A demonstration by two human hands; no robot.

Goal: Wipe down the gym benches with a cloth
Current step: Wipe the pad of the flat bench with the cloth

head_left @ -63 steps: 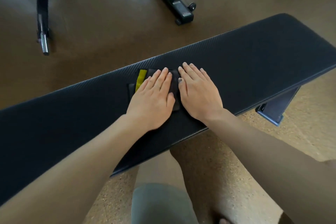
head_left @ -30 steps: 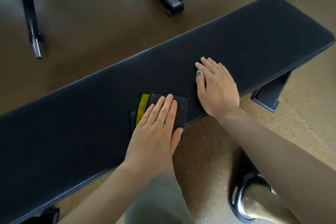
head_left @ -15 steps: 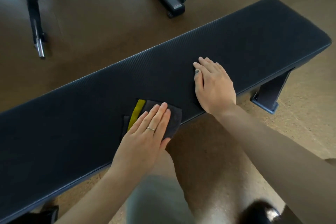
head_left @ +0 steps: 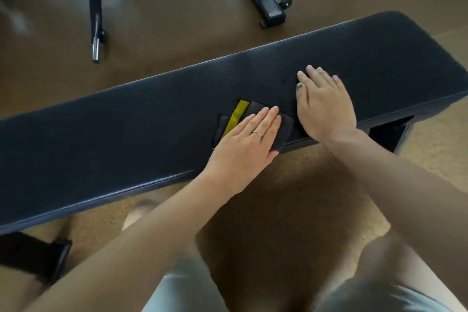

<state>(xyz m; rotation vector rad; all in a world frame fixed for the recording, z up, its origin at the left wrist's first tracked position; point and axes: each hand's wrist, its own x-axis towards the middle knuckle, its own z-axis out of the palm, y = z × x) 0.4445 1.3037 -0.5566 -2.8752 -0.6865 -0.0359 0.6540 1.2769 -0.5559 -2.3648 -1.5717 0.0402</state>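
A long black padded gym bench [head_left: 126, 119] runs across the view from lower left to upper right. A folded dark grey cloth with a yellow stripe [head_left: 238, 115] lies on the pad near its front edge. My left hand [head_left: 248, 144] presses flat on the cloth with straight fingers and covers most of it. Just to the right of the cloth, my right hand [head_left: 324, 101] rests flat on the bare pad, fingers spread a little.
A black metal frame of another piece of gym equipment [head_left: 97, 15] stands on the brown floor behind the bench, with a wheeled foot [head_left: 268, 7] at the upper middle. Bench legs [head_left: 390, 134] stand at right and lower left [head_left: 35, 253]. My knees are below.
My left hand slid the cloth toward the bench's front edge and away from my right hand, then back up beside it. My right hand stayed flat on the pad.
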